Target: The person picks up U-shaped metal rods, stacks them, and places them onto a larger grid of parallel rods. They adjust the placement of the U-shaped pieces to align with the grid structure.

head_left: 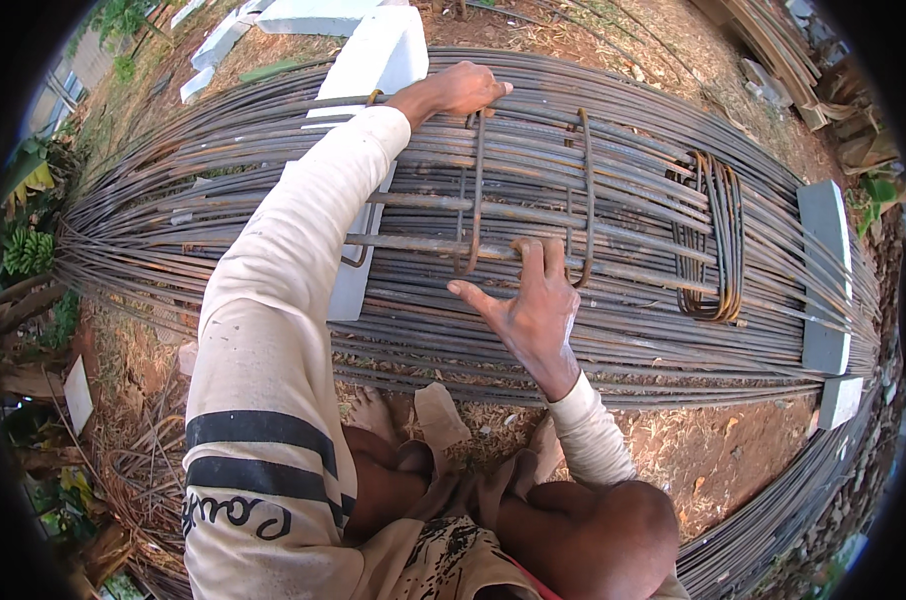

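Observation:
My left hand reaches to the far side of a partly assembled rebar cage, fingers closed at the far end of a rebar stirrup. Its fingertips are partly hidden. My right hand is at the near side, thumb spread away, with fingertips resting on a long steel bar of the cage. A second stirrup stands upright just right of the first one. Another bent hoop shows beside my left sleeve. Under the cage lies a wide layer of long rebars.
A bundle of stirrups sits on the bars to the right. White blocks support the bars, with another block at the right end. My bare feet and knees are close to the near edge. More rebars lie at lower right.

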{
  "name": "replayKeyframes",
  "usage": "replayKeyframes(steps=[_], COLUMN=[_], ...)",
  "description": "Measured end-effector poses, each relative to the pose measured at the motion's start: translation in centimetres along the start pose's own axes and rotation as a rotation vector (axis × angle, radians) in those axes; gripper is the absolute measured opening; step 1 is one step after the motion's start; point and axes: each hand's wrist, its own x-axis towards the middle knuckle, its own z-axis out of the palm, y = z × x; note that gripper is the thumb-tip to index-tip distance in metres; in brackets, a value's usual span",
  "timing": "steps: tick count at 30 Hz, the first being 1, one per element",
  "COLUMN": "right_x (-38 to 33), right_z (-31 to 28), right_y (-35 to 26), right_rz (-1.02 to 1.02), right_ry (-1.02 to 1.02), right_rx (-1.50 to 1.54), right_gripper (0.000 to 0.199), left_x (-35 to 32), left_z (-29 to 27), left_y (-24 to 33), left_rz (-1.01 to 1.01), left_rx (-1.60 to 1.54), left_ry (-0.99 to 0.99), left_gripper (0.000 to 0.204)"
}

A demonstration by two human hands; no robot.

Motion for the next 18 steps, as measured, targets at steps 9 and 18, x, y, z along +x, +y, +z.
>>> replayKeyframes(steps=[9,18], right_x=[0.0,-0.5], right_z=[2.3,2.4], right_y=[1.4,0.5], right_rz=[-0.068,-0.080], right_ry=[0.174,0.191], right_rx=[0.030,0.071], right_gripper=[0.070,0.074], left_x=[0.7,0.0], left_z=[0.2,-0.3], left_y=[-1.2,-0.6], left_rz=[0.012,-0.043], left_rx=[-0.005,-0.097], left_ry=[0.050,-0.099], left_gripper=[0.071,0.073])
